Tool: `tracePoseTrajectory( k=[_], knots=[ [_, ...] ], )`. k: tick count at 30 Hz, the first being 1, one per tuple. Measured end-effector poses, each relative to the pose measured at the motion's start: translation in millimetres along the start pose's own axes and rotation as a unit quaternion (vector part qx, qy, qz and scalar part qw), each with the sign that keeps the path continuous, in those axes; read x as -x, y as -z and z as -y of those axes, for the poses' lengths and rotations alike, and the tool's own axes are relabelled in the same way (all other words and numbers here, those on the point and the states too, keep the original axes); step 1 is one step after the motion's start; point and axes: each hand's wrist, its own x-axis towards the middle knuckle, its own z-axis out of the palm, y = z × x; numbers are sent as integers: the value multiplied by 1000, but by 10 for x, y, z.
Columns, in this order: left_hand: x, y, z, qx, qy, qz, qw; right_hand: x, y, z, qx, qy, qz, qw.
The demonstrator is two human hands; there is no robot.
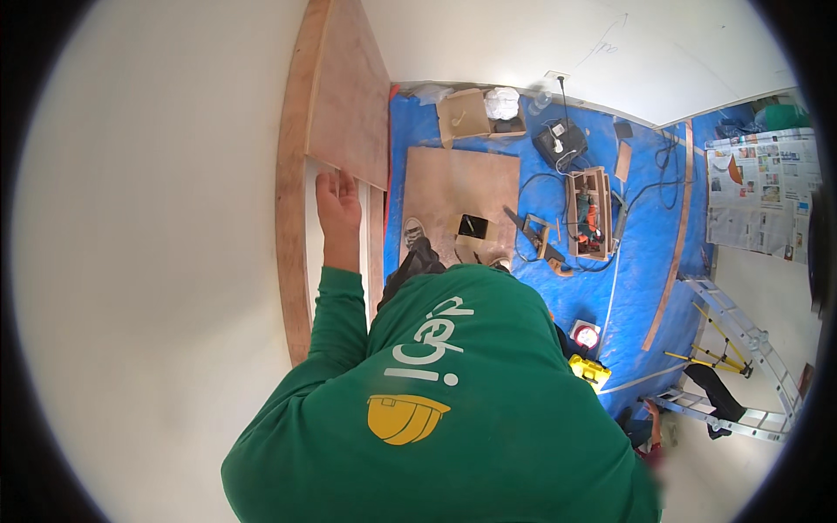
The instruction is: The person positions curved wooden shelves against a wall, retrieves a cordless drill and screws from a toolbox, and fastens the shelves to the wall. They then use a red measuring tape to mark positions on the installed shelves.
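My left hand (340,202) reaches up to the lower edge of a pale plywood panel (340,87), its fingers curled at that edge. The panel sits in the upper part of a narrow wooden frame (296,244) against the white wall; a pale gap shows inside the frame below it. My right hand is not in view, and the green shirt over my body fills the lower middle. My sneaker (412,231) stands on a plywood sheet (453,179) with a dark rectangular device (473,226) on it.
A cardboard box (462,113), black case (561,142), wooden toolbox (588,183), handsaw (545,248), cables and yellow case (589,373) lie on blue sheeting (645,227). An aluminium ladder (758,349) and yellow tripod (724,357) are at right, near another person's hand (652,410).
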Motion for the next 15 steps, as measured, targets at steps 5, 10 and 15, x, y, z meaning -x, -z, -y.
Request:
tracePoseTrajectory(
  k=[5, 10, 15],
  knots=[
    [-432, -73, -258, 236, -3, 52, 970, -84, 57, 8, 9, 16, 3, 1000],
    [-818, -163, -201, 262, 4, -3, 965, -133, 85, 37, 19, 26, 7, 999],
    [-911, -219, -92, 203, -50, -16, 978, -164, 117, 111, 22, 31, 4, 999]
  ],
)
